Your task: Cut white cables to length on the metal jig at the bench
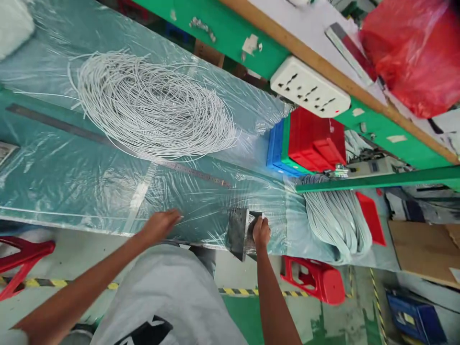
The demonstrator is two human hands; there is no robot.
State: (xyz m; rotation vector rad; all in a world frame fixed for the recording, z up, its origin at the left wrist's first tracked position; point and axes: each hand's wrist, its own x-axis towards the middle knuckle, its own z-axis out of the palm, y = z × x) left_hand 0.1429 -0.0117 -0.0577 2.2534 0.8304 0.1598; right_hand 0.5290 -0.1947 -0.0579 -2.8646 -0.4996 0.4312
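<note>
My left hand (160, 225) lies flat on the plastic film covering the green worktable (72, 182), near its front edge. My right hand (261, 233) grips a small metal block-like tool (239, 230) at the table's front edge; a thin white strand shows at the fingertips. A large loose coil of white wire (151, 110) rests on the film farther back. A long steel ruler (118, 146) runs across the table between the coil and my hands.
Stacked blue, green and red bins (309, 141) stand at the right. A bundle of cut white wires (336, 218) hangs beside a red tray (370, 215). A white power strip (309, 88) sits on the green rail. Red stools (316, 280) stand on the floor.
</note>
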